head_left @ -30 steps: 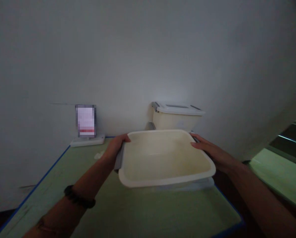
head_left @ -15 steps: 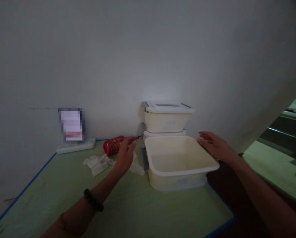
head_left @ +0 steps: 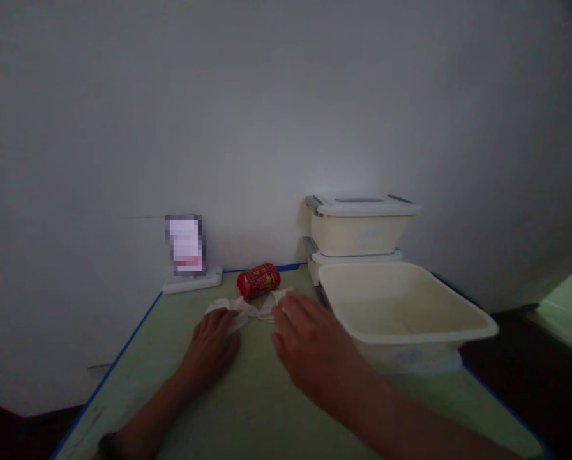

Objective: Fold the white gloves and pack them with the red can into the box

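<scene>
Red pkg (head_left: 258, 281) nr wht scraps (head_left: 242, 307); print illegible.

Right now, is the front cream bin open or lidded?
Open: no lid sits on the front cream bin, and its rim and inside show. The upper bin behind it wears its white lid.
</scene>
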Tool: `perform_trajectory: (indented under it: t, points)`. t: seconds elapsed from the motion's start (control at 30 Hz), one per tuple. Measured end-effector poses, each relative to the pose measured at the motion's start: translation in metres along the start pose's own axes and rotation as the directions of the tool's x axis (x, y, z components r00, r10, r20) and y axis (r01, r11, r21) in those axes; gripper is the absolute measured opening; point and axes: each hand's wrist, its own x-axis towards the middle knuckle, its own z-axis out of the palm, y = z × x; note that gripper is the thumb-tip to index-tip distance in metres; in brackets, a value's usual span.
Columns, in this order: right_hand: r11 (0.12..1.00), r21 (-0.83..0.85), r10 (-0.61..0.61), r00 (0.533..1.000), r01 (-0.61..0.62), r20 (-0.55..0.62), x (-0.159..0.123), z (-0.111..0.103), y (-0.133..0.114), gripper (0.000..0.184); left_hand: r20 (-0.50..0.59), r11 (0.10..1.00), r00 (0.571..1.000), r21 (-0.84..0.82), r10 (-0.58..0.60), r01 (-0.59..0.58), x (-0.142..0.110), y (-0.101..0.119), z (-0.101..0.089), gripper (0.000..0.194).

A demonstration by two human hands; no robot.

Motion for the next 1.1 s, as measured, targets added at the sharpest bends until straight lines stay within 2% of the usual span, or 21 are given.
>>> perform_trajectory:
  t: [0.07,0.1,0.2,0.3,0.4,0.5,0.63,0.73,0.8,0.9,1.0,1.1]
  points:
    - [0.998,0.065,-0.035,0.989,0.026,0.142,0.003,0.031,-0.018,0.021,0.049,1.000,0.999,-0.006,-0.008,0.009,-0.002,-0.002,-0.001,0.034]
    - [0.996,0.089,-0.039,0.984,0.024,0.175,0.003,0.047,-0.022,0.025,0.065,1.000,0.998,-0.022,-0.009,0.010,-0.002,-0.002,-0.002,0.032]
    - [0.976,0.191,0.078,0.983,-0.109,0.166,0.000,0.089,-0.020,0.039,0.086,0.991,0.996,-0.132,-0.004,0.015,0.001,-0.001,-0.006,0.025]
    - [0.922,0.340,0.142,0.978,-0.186,0.152,-0.004,0.110,-0.010,0.044,0.078,0.954,0.996,-0.295,-0.033,0.055,0.004,-0.002,-0.010,0.021]
    - [0.893,0.402,0.142,0.975,-0.200,0.170,-0.008,0.117,-0.005,0.051,0.084,0.882,0.991,-0.452,-0.104,0.131,0.006,0.001,-0.013,0.020]
    - [0.876,0.420,0.175,0.967,-0.238,0.183,-0.013,0.124,-0.004,0.059,0.114,0.767,0.974,-0.600,-0.198,0.226,0.007,0.007,-0.017,0.017]
    - [0.868,0.423,0.230,0.965,-0.261,0.124,-0.016,0.133,-0.001,0.067,0.175,0.552,0.935,-0.768,-0.309,0.326,0.008,0.014,-0.023,0.017]
    - [0.842,0.485,0.239,0.969,-0.236,0.056,-0.014,0.130,0.000,0.070,0.248,0.366,0.901,-0.850,-0.356,0.378,0.010,0.014,-0.025,0.020]
    - [0.806,0.558,0.209,0.977,-0.195,0.038,-0.013,0.123,0.000,0.064,0.297,0.269,0.890,-0.877,-0.347,0.398,0.010,0.013,-0.025,0.025]
    - [0.714,0.677,0.165,0.982,-0.180,0.088,-0.012,0.114,0.000,0.044,0.317,0.194,0.903,-0.905,-0.289,0.380,0.009,0.013,-0.022,0.029]
    - [0.601,0.742,0.235,0.953,-0.297,0.191,-0.010,0.109,0.000,0.028,0.275,0.144,0.923,-0.936,-0.269,0.320,0.006,0.014,-0.018,0.029]
    - [0.487,0.788,0.332,0.914,-0.378,0.233,-0.008,0.109,0.002,0.026,0.236,0.109,0.954,-0.960,-0.187,0.259,0.002,0.017,-0.015,0.035]
